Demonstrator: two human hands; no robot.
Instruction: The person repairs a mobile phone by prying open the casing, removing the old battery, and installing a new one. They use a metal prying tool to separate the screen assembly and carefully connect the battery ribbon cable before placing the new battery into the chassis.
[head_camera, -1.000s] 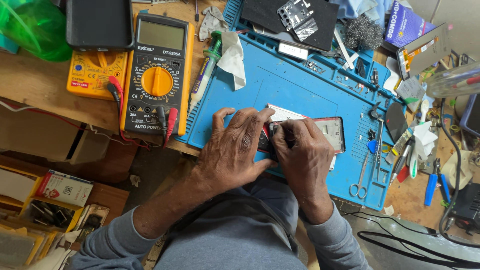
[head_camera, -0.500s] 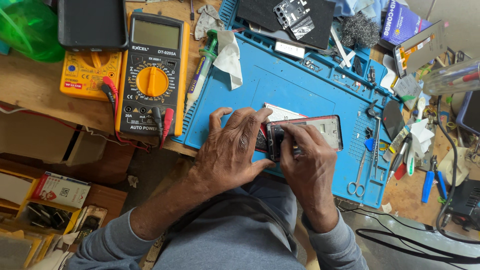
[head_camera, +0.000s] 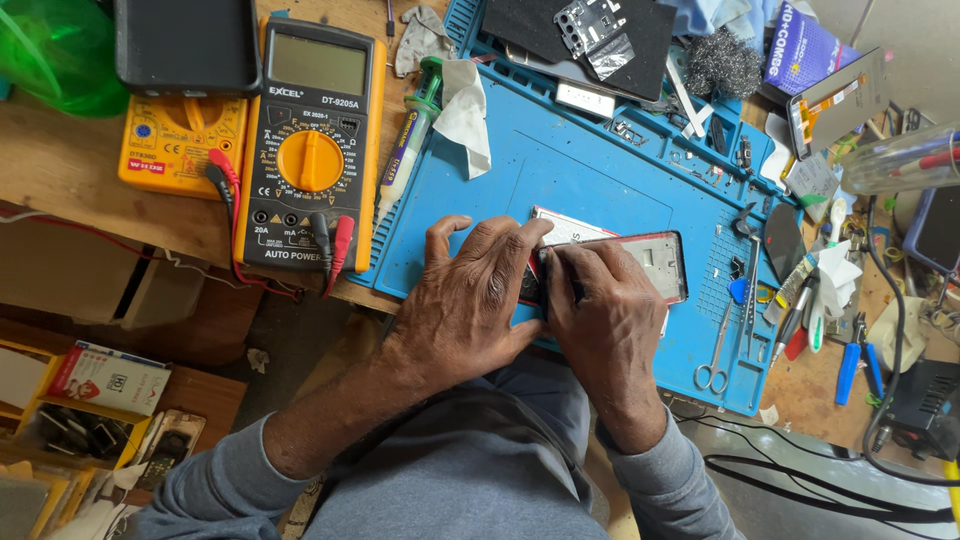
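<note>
Phone frame (head_camera: 655, 262) lies under both hands; left hand (head_camera: 470, 300) presses flat, right hand (head_camera: 600, 305) pinches a thin tool (head_camera: 546, 285).

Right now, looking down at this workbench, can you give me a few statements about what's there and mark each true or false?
1. Both hands rest on the phone frame on the blue mat. True.
2. The left hand holds the scissors. False: the scissors lie untouched on the mat, right of the right hand.
3. A black meter with an orange dial lies left of the mat. True.
4. The yellow meter sits on the mat. False: it lies on the wooden bench, left of the black meter.
5. Blue-handled pliers lie off the mat's right edge. True.
</note>
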